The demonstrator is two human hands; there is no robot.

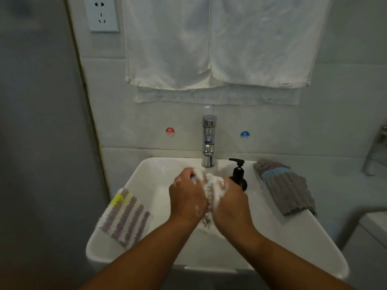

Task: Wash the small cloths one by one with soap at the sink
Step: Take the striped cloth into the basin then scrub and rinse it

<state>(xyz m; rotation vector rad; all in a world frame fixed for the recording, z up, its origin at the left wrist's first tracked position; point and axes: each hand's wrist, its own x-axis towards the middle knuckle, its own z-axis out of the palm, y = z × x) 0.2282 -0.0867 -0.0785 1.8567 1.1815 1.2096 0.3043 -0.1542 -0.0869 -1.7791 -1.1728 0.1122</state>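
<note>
Both forearms reach in over the sink's (282, 248) front edge. Above the middle of the basin, L hand (186, 197) & R hand (230, 204) are pressed close together, fingers of each curled & clamped on a foamy white cloth (211, 187) bunched btwn them; suds on knuckles. Striped purple/white cloth (125, 216) w/ a yellow patch lies on the sink's L rim, partly overhanging the outer edge. Grey cloth (287, 189) w/ a blue band lies on the sink's R rim. Black pump bottle (238, 176) stands at the sink's back R, just behind the R hand. Chrome tap (208, 141) at the sink's back centre. On the wall above the sink: red HOT sticker (170, 131), blue COLD sticker (244, 135), higher up a white towel (209, 42), and a socket (102, 13) up L.
</note>
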